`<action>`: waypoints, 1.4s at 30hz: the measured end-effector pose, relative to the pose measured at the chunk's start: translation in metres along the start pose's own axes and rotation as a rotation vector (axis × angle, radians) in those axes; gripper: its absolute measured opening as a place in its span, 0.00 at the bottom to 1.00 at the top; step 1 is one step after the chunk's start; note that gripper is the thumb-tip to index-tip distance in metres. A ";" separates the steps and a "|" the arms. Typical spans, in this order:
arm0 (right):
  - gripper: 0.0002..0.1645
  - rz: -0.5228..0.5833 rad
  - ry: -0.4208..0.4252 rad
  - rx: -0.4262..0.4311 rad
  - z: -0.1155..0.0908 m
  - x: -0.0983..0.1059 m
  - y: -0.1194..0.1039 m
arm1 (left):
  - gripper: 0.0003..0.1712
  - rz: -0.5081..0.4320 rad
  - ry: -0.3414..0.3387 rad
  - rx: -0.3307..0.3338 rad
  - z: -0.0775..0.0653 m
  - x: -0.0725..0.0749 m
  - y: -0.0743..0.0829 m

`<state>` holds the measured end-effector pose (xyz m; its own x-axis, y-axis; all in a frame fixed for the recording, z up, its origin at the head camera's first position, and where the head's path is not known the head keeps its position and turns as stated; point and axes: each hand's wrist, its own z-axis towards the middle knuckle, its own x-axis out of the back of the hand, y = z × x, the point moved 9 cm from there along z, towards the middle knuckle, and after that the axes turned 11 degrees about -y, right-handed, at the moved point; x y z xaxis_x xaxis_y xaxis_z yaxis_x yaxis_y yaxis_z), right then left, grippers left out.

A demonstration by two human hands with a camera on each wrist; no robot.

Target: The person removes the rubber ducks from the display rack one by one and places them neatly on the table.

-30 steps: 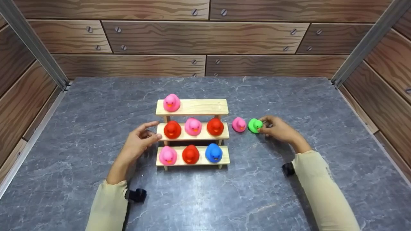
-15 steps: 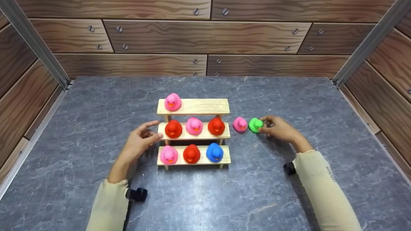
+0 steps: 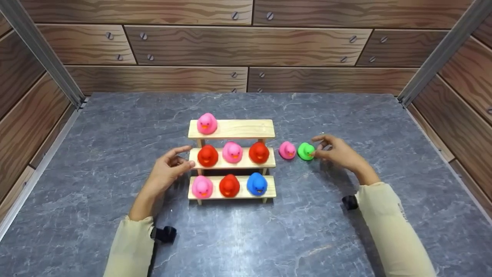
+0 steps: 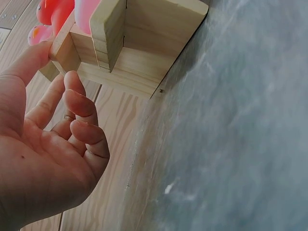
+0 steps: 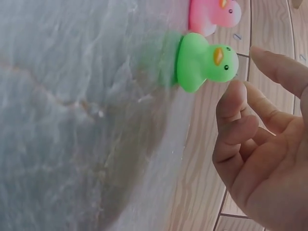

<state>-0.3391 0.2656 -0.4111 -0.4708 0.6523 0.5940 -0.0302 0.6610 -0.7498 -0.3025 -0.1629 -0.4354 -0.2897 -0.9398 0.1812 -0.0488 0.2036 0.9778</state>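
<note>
A three-tier wooden stand (image 3: 246, 129) holds rubber ducks: a pink duck (image 3: 206, 124) on top, red, pink and red ducks on the middle tier, and pink, red and blue ones on the bottom. My left hand (image 3: 166, 169) holds the left end of the middle tier between thumb and index finger, its other fingers curled. Right of the stand, a green rubber duck (image 3: 306, 151) sits upright on the table beside another pink duck (image 3: 287, 150). My right hand (image 5: 269, 144) is just beside the green duck, thumb and index finger spread apart, gripping nothing.
The grey marbled table (image 3: 246, 238) extends around the stand. Wood-patterned panels (image 3: 246, 46) close off the back and sides, with grey metal posts (image 3: 434, 57) in the corners. A black strap device (image 3: 164, 234) sits at each wrist.
My right hand has let go of the green duck, its thumb and index finger parting and the hand drawing slightly right. The duck stays in place, and my left hand keeps its position.
</note>
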 end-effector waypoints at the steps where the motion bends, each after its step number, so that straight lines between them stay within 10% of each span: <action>1: 0.32 0.001 0.000 -0.001 0.000 0.000 -0.001 | 0.29 0.002 0.000 0.002 0.000 0.000 0.000; 42: 0.28 0.430 0.170 0.189 -0.017 -0.005 -0.058 | 0.29 -0.022 -0.002 0.004 0.001 0.000 -0.002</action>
<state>-0.3204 0.2302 -0.3658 -0.3259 0.9126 0.2469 -0.0317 0.2505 -0.9676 -0.3032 -0.1633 -0.4376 -0.2903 -0.9435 0.1594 -0.0593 0.1841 0.9811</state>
